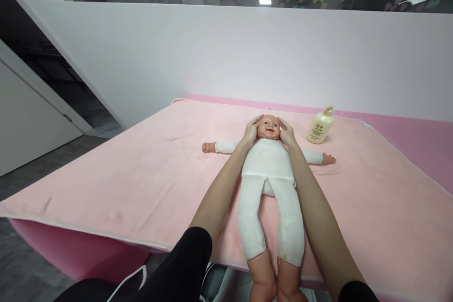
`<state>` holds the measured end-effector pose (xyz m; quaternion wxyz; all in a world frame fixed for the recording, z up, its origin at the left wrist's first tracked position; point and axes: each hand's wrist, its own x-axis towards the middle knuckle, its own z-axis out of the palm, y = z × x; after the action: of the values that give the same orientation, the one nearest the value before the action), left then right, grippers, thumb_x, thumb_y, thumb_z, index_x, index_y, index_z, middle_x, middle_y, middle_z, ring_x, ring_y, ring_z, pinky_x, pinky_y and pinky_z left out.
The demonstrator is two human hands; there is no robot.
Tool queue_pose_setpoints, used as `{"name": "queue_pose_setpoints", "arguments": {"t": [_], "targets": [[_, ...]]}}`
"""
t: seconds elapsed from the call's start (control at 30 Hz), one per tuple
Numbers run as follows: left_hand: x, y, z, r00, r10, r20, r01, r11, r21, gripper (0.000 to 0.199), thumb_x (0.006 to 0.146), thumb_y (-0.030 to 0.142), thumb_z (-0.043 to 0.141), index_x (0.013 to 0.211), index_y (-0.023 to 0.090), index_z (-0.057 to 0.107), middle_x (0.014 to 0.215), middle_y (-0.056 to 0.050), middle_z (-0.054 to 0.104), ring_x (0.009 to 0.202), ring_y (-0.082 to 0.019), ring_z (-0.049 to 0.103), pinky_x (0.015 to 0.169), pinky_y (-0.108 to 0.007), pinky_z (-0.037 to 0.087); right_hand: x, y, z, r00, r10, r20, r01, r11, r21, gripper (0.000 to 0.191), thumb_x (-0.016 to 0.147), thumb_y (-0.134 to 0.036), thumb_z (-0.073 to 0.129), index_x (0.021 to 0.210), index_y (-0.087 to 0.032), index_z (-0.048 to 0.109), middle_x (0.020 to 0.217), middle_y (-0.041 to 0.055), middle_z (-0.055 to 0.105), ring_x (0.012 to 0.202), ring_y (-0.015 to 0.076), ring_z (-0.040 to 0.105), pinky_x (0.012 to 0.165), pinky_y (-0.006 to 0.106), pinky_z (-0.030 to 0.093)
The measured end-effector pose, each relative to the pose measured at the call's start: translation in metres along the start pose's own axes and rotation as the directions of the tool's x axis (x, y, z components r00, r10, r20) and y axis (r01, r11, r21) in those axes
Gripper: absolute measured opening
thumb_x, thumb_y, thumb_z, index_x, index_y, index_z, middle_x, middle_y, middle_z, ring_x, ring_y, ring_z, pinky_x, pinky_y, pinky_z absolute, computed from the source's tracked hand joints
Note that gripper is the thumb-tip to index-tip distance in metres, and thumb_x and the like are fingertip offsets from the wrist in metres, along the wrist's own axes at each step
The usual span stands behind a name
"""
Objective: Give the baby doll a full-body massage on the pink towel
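A baby doll with a white cloth body lies on its back, head toward the wall and arms spread wide. Its bare lower legs reach over the table's near edge. My left hand cups the left side of the doll's head, fingers curved along the temple. On the other side, my right hand cups the head in the same way. Both sets of fingertips rest near the top of the forehead, and the doll's face shows between them. The doll's ears are hidden under my hands.
A pale yellow pump bottle stands right of the doll's head. Beneath is a light pink blanket over a darker pink table. A white wall with glass above borders the far side. A white cable hangs at lower left.
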<state>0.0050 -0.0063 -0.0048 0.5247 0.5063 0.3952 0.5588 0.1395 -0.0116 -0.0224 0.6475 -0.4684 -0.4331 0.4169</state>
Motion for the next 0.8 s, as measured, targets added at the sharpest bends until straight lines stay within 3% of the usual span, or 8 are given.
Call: {"name": "queue_pose_setpoints", "arguments": {"t": [0.1, 0.2, 0.33, 0.43, 0.57, 0.8], "targets": [[-0.009, -0.002, -0.008, 0.997, -0.074, 0.005, 0.075, 0.997, -0.024, 0.043, 0.080, 0.019, 0.042, 0.121, 0.018, 0.055, 0.127, -0.006, 0.056, 0.112, -0.021, 0.055, 0.094, -0.037, 0.045, -0.010, -0.015, -0.001, 0.996, 0.088, 0.027, -0.087, 0.996, -0.013, 0.044, 0.068, -0.020, 0.055, 0.111, -0.017, 0.061, 0.125, 0.0096, 0.057, 0.117, 0.0246, 0.051, 0.092, 0.040, 0.047], [-0.017, -0.005, -0.012, 0.997, -0.047, 0.063, 0.045, 0.999, 0.030, 0.044, 0.083, 0.032, 0.047, 0.126, 0.021, 0.051, 0.133, -0.006, 0.051, 0.118, -0.023, 0.051, 0.096, -0.038, 0.043, -0.019, -0.028, -0.006, 0.978, 0.152, 0.140, -0.151, 0.988, -0.018, 0.038, 0.066, -0.019, 0.057, 0.104, -0.017, 0.064, 0.112, 0.0093, 0.064, 0.104, 0.0273, 0.059, 0.085, 0.042, 0.052], [-0.022, -0.015, -0.013, 0.984, 0.125, 0.129, -0.148, 0.971, 0.189, 0.073, 0.071, 0.039, 0.065, 0.136, 0.019, 0.038, 0.145, -0.008, 0.033, 0.133, -0.024, 0.032, 0.106, -0.034, 0.031, -0.028, -0.032, -0.014, 0.948, 0.090, 0.307, -0.073, 0.995, -0.068, 0.056, 0.057, -0.016, 0.067, 0.112, -0.021, 0.061, 0.113, 0.0052, 0.064, 0.102, 0.0272, 0.060, 0.087, 0.041, 0.051], [-0.021, -0.022, -0.015, 0.970, 0.180, 0.160, -0.220, 0.935, 0.279, 0.091, 0.063, 0.040, 0.072, 0.140, 0.021, 0.029, 0.149, -0.008, 0.024, 0.137, -0.024, 0.022, 0.110, -0.034, 0.024, -0.028, -0.027, -0.017, 0.945, 0.055, 0.323, -0.013, 0.991, -0.131, 0.073, 0.053, -0.023, 0.076, 0.122, -0.022, 0.054, 0.122, 0.0056, 0.059, 0.111, 0.0259, 0.055, 0.094, 0.041, 0.047], [-0.021, -0.024, -0.019, 0.956, 0.210, 0.205, -0.268, 0.910, 0.318, 0.092, 0.064, 0.045, 0.071, 0.141, 0.021, 0.028, 0.150, -0.009, 0.023, 0.138, -0.023, 0.021, 0.109, -0.032, 0.024, -0.023, -0.019, -0.019, 0.947, -0.013, 0.320, 0.069, 0.984, -0.164, 0.084, 0.051, -0.031, 0.079, 0.128, -0.019, 0.048, 0.132, 0.0085, 0.050, 0.120, 0.0245, 0.047, 0.100, 0.040, 0.041], [-0.020, -0.017, -0.024, 0.955, 0.218, 0.200, -0.283, 0.871, 0.402, 0.085, 0.064, 0.043, 0.071, 0.137, 0.020, 0.036, 0.146, -0.009, 0.032, 0.136, -0.024, 0.026, 0.109, -0.032, 0.024, -0.025, -0.015, -0.023, 0.943, -0.080, 0.322, 0.138, 0.977, -0.161, 0.082, 0.054, -0.036, 0.080, 0.128, -0.020, 0.049, 0.133, 0.0079, 0.050, 0.122, 0.0237, 0.047, 0.102, 0.035, 0.040]]}}
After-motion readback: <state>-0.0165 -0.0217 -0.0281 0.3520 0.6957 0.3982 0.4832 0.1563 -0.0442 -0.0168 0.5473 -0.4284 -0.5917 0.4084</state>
